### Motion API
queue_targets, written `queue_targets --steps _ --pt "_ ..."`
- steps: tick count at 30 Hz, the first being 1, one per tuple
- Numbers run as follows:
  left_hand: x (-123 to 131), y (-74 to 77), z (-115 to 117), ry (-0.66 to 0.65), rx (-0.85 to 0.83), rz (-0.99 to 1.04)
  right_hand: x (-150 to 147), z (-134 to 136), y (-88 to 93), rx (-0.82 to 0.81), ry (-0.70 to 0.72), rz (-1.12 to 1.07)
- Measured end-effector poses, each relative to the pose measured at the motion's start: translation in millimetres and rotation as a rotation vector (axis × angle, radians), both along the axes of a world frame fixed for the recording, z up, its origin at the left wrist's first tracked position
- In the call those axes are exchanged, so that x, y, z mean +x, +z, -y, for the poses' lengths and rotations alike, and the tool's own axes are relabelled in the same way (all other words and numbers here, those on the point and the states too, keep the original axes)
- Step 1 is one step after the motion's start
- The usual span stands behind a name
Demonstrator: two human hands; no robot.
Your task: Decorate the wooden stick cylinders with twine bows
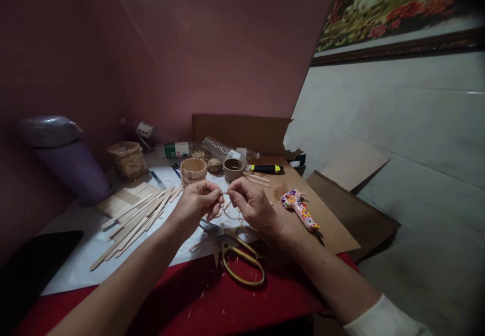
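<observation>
My left hand [202, 198] and my right hand [252, 202] meet over the middle of the table, fingertips pinched. A short bit of thin tan twine [224, 192] stretches between them. Loose strands of the twine hang and lie below on white paper. Under my hands lies a pair of scissors [242, 270] with yellowish handles, blades partly hidden. Just behind my left hand stands a small cup with a scalloped rim [193, 169], covered in light wood or cord. A ball of twine [214, 165] and a brown round pot [234, 169] sit behind the hands.
Wooden craft sticks [140, 214] fan out at left, near a second decorated cup [127, 160] and a purple bottle [71, 159]. At right, a flower-patterned glue gun [299, 208] and a yellow-black cutter [266, 169] lie on cardboard [333, 230]. Plastic bottles [220, 149] line the back.
</observation>
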State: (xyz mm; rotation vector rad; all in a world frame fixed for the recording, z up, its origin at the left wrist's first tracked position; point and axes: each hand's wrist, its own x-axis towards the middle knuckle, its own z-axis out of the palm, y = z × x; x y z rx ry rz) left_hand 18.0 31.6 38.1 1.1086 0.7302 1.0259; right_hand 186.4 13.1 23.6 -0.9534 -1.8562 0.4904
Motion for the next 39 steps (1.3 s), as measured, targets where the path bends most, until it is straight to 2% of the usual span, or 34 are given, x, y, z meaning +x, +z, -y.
queue_targets --steps 3,10,15,19,22,28,34,39 --pt "-0.8 -1.1 -0.2 0.01 0.097 -0.018 0.6 0.3 1.5 0.035 -0.058 0.026" --pt "0.0 -0.6 1.2 0.015 0.17 -0.092 0.0 -2.0 -2.2 0.078 -0.084 0.084" --pt "1.5 -2.2 0.7 0.044 0.19 -0.137 -1.5 -0.8 -5.4 0.023 -0.075 0.057" --pt "3.7 -3.2 3.1 0.004 0.17 -0.125 -2.6 1.8 -6.4 0.032 -0.082 0.031" --pt "4.3 -3.2 4.8 -0.006 0.142 -0.078 -1.4 1.6 -7.6 0.071 -0.033 0.029" --pt "3.6 -2.6 3.3 0.073 0.118 -0.02 4.1 -1.9 -9.8 0.114 0.064 0.1" --pt "4.6 -1.1 4.5 0.154 0.135 0.044 7.0 -4.9 -7.2 0.158 0.147 0.028" --pt "4.2 -1.8 4.6 0.136 0.082 0.098 10.2 -6.6 -5.8 0.219 0.177 0.061"
